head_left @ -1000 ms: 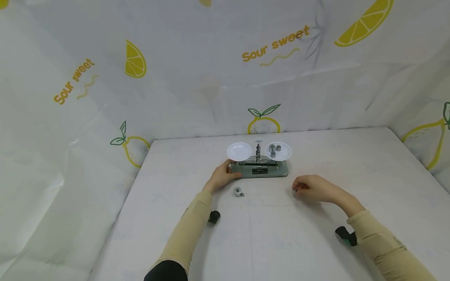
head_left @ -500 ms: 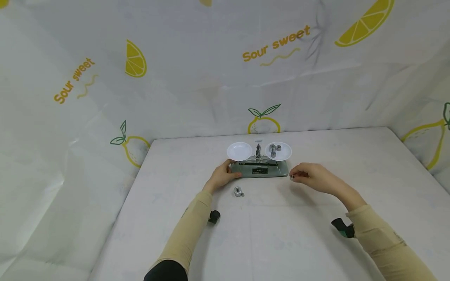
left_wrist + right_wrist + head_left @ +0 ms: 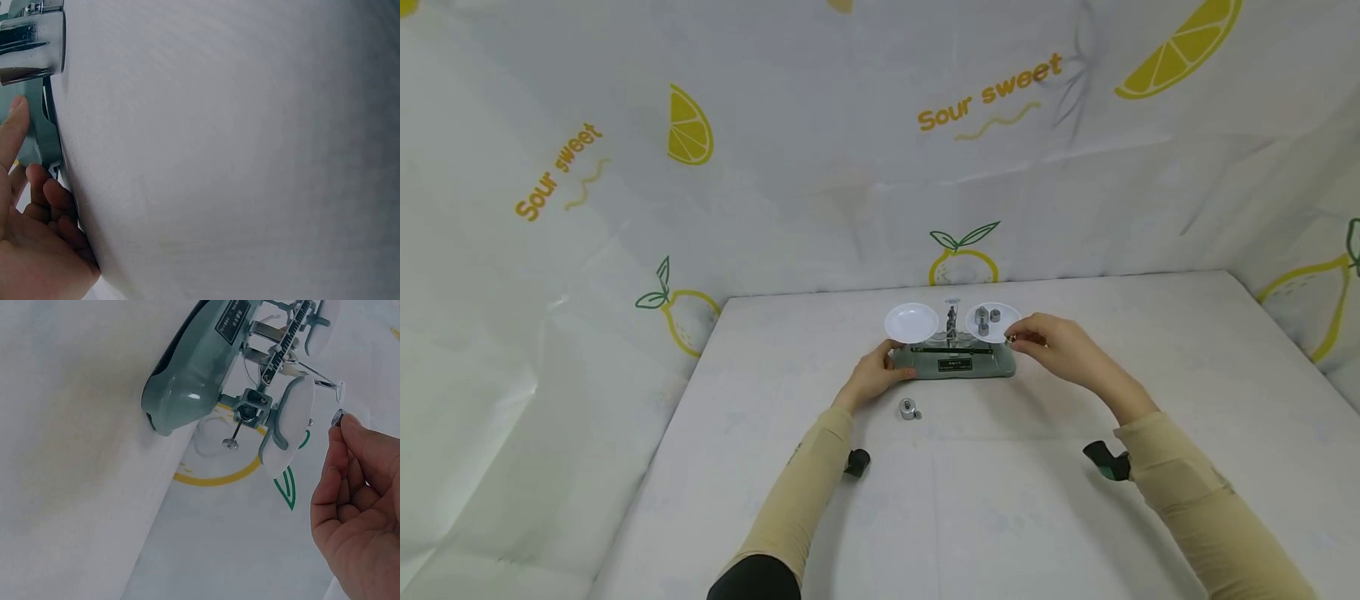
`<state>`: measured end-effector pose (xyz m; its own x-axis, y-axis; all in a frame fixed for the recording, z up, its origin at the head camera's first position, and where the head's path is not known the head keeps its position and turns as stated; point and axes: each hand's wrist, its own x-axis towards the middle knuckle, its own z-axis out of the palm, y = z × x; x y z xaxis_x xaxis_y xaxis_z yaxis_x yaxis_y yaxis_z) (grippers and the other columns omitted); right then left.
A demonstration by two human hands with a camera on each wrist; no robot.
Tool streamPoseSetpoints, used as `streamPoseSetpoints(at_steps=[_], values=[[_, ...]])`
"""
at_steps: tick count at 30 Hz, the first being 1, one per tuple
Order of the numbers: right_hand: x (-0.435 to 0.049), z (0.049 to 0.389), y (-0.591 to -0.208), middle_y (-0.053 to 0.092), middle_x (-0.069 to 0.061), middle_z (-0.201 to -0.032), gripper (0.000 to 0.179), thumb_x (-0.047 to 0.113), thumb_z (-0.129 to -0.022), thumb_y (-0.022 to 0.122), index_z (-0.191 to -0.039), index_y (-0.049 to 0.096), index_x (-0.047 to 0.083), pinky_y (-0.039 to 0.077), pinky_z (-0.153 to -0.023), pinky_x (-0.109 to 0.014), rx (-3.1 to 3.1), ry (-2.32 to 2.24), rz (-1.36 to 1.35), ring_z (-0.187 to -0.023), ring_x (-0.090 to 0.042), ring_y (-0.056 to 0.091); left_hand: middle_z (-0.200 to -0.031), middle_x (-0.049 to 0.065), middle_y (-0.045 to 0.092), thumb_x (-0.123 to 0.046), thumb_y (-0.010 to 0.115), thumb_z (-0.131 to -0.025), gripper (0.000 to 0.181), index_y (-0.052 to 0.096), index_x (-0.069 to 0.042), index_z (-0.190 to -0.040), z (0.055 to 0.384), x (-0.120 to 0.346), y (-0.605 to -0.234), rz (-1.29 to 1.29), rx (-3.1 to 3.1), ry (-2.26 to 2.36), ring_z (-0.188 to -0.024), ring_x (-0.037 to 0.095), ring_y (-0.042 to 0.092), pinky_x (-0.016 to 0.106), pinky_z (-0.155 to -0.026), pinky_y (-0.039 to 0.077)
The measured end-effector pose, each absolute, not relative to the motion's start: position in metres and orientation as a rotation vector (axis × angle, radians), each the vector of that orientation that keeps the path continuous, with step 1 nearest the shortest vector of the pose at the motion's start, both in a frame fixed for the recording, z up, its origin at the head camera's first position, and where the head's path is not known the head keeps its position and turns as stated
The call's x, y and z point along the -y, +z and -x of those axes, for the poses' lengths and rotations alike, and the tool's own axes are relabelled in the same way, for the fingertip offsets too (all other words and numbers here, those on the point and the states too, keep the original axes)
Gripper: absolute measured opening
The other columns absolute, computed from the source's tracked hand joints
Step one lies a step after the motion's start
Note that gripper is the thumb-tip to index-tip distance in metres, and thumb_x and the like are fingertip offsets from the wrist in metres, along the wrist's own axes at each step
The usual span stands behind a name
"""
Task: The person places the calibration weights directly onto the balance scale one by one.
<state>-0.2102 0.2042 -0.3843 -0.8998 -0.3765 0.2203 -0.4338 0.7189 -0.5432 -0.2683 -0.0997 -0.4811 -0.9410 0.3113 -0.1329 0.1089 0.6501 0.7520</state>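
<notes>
A green balance scale (image 3: 953, 367) with two white pans stands toward the back of the table. My left hand (image 3: 870, 377) grips the left end of its base, the thumb (image 3: 15, 128) lying on the green metal in the left wrist view. My right hand (image 3: 1056, 346) pinches a small metal weight (image 3: 338, 417) between thumb and fingertips. It is at the front right edge of the right pan (image 3: 1000, 332), above the tabletop. A few metal weights (image 3: 982, 317) stand on that pan. The left pan (image 3: 912, 323) holds nothing visible.
In front of the scale, a larger weight (image 3: 907, 408) stands on the white table (image 3: 947, 517) with a tiny one (image 3: 917, 415) beside it. A white curtain (image 3: 820, 192) printed with lemons hangs behind the table.
My right hand has lifted the small weight off the table and carried it up and leftward to the right pan. The left hand has stayed on the base.
</notes>
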Motion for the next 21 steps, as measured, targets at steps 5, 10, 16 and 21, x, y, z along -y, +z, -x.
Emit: streamPoseSetpoints(at_steps=[5,10,16,21], values=[[-0.197,0.219,-0.382,0.065,-0.014,-0.093,0.018,0.005,-0.088,0.061,-0.104,0.065,-0.002,0.048,-0.075,-0.041,2.801,0.919,-0.619,-0.083,-0.025,0.059,-0.073,-0.002,0.043,-0.039,0.069,-0.083,0.058,0.046,-0.018,-0.132,0.268,0.100,-0.480,-0.340,-2.620,1.165,-0.065,0.012,0.040,0.024,-0.058,0.033],[-0.189,0.229,-0.383,0.064,-0.018,-0.097,0.020,0.006,-0.089,0.060,-0.107,0.064,-0.004,0.049,-0.074,-0.042,2.820,0.928,-0.595,-0.085,-0.027,0.060,-0.073,-0.002,0.043,-0.038,0.069,-0.083,0.057,0.046,-0.018,-0.132,0.269,0.100,-0.479,-0.342,-2.616,1.172,-0.065,0.012,0.040,0.024,-0.059,0.033],[-0.182,0.239,-0.386,0.063,-0.021,-0.099,0.023,0.005,-0.090,0.058,-0.109,0.062,-0.006,0.049,-0.075,-0.042,2.883,0.936,-0.535,-0.087,-0.029,0.060,-0.073,-0.002,0.044,-0.037,0.069,-0.082,0.057,0.046,-0.017,-0.131,0.270,0.100,-0.480,-0.336,-2.616,1.173,-0.066,0.012,0.040,0.024,-0.059,0.033],[-0.180,0.244,-0.390,0.063,-0.021,-0.098,0.022,0.004,-0.090,0.056,-0.108,0.063,-0.006,0.047,-0.074,-0.041,2.925,0.910,-0.464,-0.086,-0.029,0.057,-0.073,-0.002,0.044,-0.038,0.069,-0.082,0.058,0.046,-0.017,-0.131,0.268,0.101,-0.479,-0.334,-2.613,1.172,-0.065,0.012,0.040,0.024,-0.059,0.034]])
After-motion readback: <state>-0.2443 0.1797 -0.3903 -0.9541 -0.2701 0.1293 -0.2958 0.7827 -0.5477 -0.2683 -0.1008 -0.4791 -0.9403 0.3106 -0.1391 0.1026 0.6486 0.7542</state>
